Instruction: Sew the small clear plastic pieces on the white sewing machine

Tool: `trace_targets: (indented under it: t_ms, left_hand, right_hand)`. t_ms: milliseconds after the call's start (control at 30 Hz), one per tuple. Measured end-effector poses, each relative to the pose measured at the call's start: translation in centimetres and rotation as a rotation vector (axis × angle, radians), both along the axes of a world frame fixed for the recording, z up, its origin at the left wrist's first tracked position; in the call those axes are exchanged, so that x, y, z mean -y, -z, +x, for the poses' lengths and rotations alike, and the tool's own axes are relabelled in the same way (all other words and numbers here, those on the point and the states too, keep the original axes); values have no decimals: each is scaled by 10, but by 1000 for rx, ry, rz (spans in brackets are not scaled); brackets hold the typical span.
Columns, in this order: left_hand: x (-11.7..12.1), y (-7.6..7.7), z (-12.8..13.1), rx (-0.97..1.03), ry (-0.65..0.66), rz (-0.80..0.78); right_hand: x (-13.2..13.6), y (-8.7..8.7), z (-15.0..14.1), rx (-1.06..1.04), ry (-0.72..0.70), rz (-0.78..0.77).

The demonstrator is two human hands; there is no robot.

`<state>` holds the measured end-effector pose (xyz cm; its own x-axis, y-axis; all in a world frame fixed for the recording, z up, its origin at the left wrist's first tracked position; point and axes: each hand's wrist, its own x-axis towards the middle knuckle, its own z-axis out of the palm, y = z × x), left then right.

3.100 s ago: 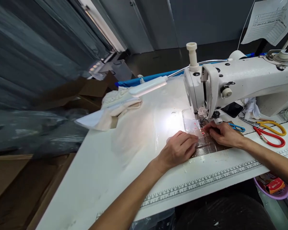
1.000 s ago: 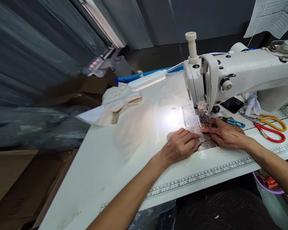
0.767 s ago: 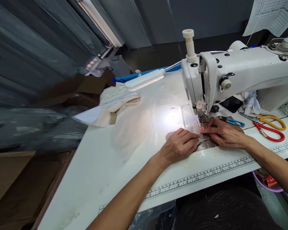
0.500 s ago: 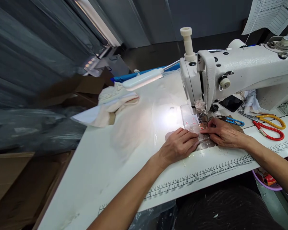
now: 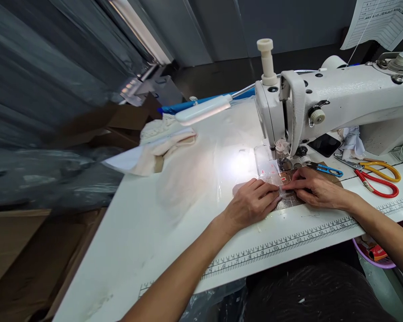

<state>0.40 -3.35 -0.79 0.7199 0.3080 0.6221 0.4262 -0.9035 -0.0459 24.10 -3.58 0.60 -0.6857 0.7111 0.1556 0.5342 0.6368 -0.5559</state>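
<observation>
White desk (image 5: 134,228) nearest, our left hand (image 5: 253,203) and right hand (image 5: 312,188), fingers (image 5: 292,184) pinching or pressing, we cannot tell, seem to align sheer cloth (image 5: 267,177) by the presser foot (image 5: 282,164), the next move calling for steady, flat guidance.

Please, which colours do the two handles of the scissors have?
One red handle and one yellow handle; the head view shows both.

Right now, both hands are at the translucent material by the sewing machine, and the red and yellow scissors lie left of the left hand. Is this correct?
Not quite: the head view shows the scissors right of the right hand. The rest holds.
</observation>
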Motion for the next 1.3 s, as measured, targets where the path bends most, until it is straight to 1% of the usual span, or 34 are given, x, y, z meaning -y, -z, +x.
trace_targets:
  t_ms: [133, 267, 367, 433, 567, 733, 900, 1067, 1300]
  left_hand:
    - [1, 0, 0, -9, -4, -11]
    - [3, -7, -3, -23, -15, -59]
    - [1, -13, -10, -17, -53, -71]
    - [-2, -14, -15, -36, -83, -76]
    - [-8, -9, -19, -96, -89, -139]
    - [-11, -2, -17, -59, -26, -203]
    - [-10, -2, -17, -30, 3, -209]
    - [-10, -3, -15, -8, 19, -181]
    - [-9, -2, -15, -56, -17, -177]
  right_hand:
    - [5, -1, -2, 41, -35, 48]
    - [6, 0, -4, 58, -30, 66]
    - [6, 0, -3, 50, -30, 79]
    - [5, 1, -3, 41, -33, 89]
    - [5, 4, -2, 25, -33, 110]
    - [6, 5, -3, 12, -30, 126]
    - [6, 5, -3, 13, -33, 134]
    - [6, 5, -3, 20, -31, 130]
    - [6, 4, -3, 18, -34, 111]
